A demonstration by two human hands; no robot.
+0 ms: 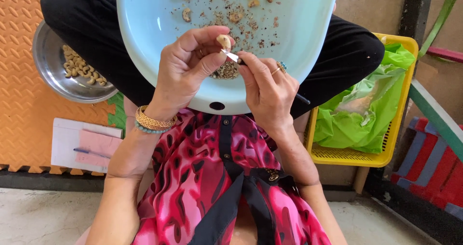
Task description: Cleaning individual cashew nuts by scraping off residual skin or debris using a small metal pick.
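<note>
Left hand (pixel 185 64): a cashew (pixel 224 41) is pinched at the tips of thumb and forefinger, fingers closed narrow around it; held just above the tray's near half.
Right hand (pixel 267 88): fingers are closed on a small knife (pixel 232 56); the blade tip is laid against the underside of the cashew, and the dark handle end is seen sticking out behind the hand.
Cashew position: between the two hands, over a small heap of husk scraps (pixel 225 71).
Tray (pixel 144 28): pale blue, oval, rested on the lap; brown skin flakes and a few peeled kernels (pixel 236 15) are scattered across it.
Wrist and finger items: gold and turquoise bangles (pixel 152 122) are worn on the left wrist; a ring (pixel 279 69) is worn on the right hand.
Bowl (pixel 48 66): metal, set on the orange mat (pixel 19 119) to the left, holding a pile of cashews.
Basket (pixel 400 124): yellow, to the right, lined with a green plastic bag (pixel 361 124).
Notepad (pixel 72 143): white with a pink sheet; a pen (pixel 89 152) is laid on it, near the left forearm.
</note>
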